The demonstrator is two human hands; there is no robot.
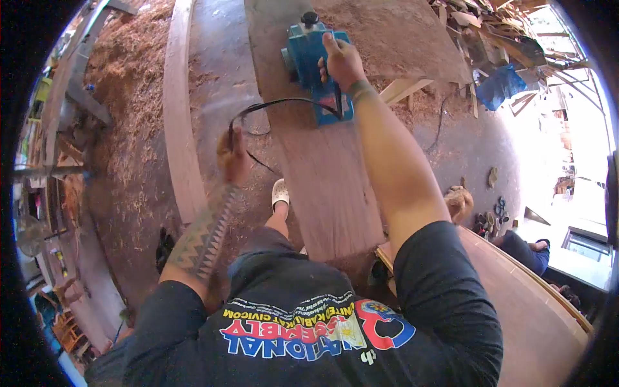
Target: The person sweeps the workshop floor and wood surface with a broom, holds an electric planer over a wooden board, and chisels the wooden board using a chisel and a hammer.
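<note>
A blue electric hand planer [309, 46] with a black front knob rests on a wide wooden board [327, 187], toward its far end. My right hand [343, 64] is closed around the planer's handle, thumb on top. From the planer's rear a black power cord [277, 101] loops over to the left. My left hand [233, 155], off the board's left side, is closed on this cord and holds it up away from the wood.
A long narrow plank [179, 116] lies left of the board. Wood shavings [132, 84] cover the floor. Scrap wood [496, 32] and a blue plastic bag [500, 87] are at the far right. A large wooden panel [516, 303] stands close on my right.
</note>
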